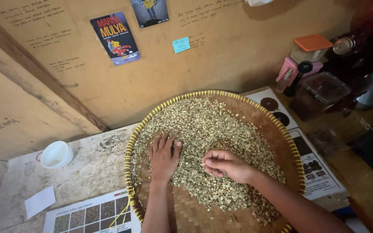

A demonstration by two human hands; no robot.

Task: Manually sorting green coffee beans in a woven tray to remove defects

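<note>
a big brown wall point(221, 64) stands at the back, with two picture cards point(115, 38) and a small blue note point(181, 45) stuck on it. below it is a pale wooden table point(87, 168).

on the table sits a big round woven tray point(277, 133) with a yellow rim. it is shaped like a circle, so it has no long side. it tips a little, with the far edge up by the wall and the near edge by the person. a wide heap of pale green coffee beans point(208, 125) lies in it, spread from the far left down to the near right. each bean is a tiny oval, and they point every which way.

the left hand point(164, 157) lies flat and open on the beans, fingers spread and pointing at the wall. it holds nothing. the right hand point(225, 165) rests on the beans just beside it, fingers curled in and thumb pinched to fingertips. i cannot tell if a bean is in the pinch.

a paper chart with bean pictures point(92, 215) lies at the near left, and another chart point(314, 168) sits under the tray on the right. clear boxes point(322, 92) and one with an orange lid point(311, 46) stand at the far right. a small white cup point(56, 154) sits at the left, well apart from the tray. a white card point(39, 201) lies near it.
</note>
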